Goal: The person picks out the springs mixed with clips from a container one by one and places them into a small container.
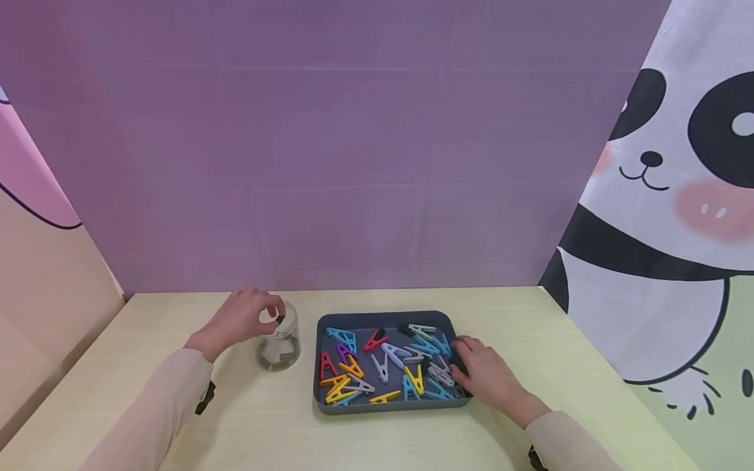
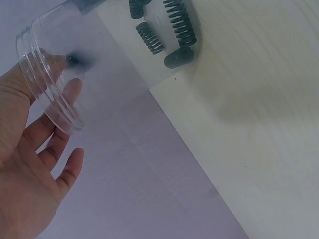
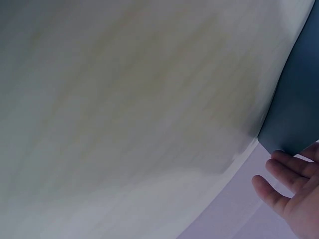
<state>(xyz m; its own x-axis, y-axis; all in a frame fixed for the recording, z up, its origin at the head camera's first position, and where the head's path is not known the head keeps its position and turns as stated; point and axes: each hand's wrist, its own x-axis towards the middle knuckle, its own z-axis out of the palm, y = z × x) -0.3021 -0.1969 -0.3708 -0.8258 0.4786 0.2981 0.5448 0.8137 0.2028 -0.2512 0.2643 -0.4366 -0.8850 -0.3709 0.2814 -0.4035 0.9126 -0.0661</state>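
My left hand [image 1: 244, 317] is at the mouth of a clear jar [image 1: 262, 356], thumb and finger pinching a small dark coil spring [image 1: 280, 319]. In the left wrist view this spring [image 2: 77, 60] is a blur seen through the jar wall, beside the thumb tip. Several dark springs [image 2: 180, 22] lie at the jar's bottom. To the right, my right hand [image 1: 491, 376] rests with loosely extended fingers on the right rim of a grey tray [image 1: 385, 320]. In the right wrist view its fingertips [image 3: 281, 157] touch the tray wall [image 3: 296, 94].
The tray holds many coloured plastic clothespins [image 1: 383, 369], with dark springs [image 1: 379, 333] among them. It stands on a pale wooden table [image 1: 265, 432], right of the jar. A purple backdrop [image 1: 353, 163] rises behind the table, and a panda print [image 1: 665, 196] hangs at right.
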